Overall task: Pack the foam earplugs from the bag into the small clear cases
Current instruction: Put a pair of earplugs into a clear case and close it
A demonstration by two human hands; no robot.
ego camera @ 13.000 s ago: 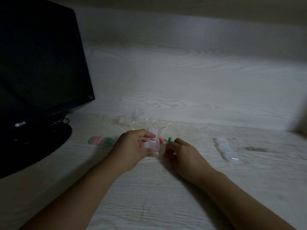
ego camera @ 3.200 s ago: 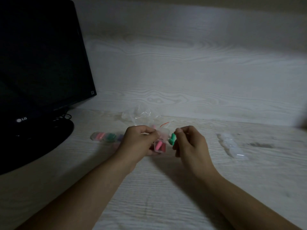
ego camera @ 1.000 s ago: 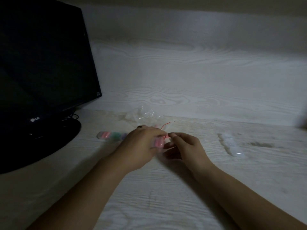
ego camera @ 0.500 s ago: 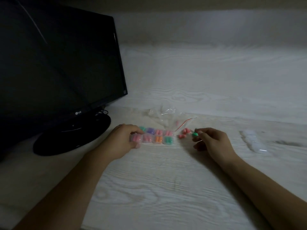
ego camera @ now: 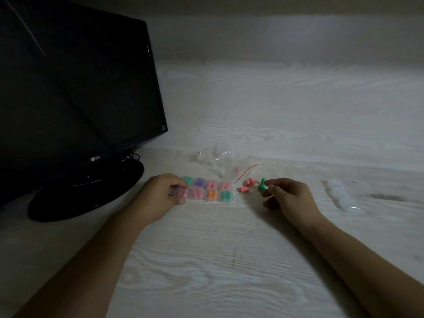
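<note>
Green earplugs: two in right hand; eight filled cases.

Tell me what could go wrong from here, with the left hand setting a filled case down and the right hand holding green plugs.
1. The left hand grips a pink-filled case hard against the packed cases; a nudge may scatter them.
2. The right hand pinches green earplugs loosely at the fingertips; one may drop.
3. The loose pink earplugs lie right beside that hand and could be knocked away.
</note>
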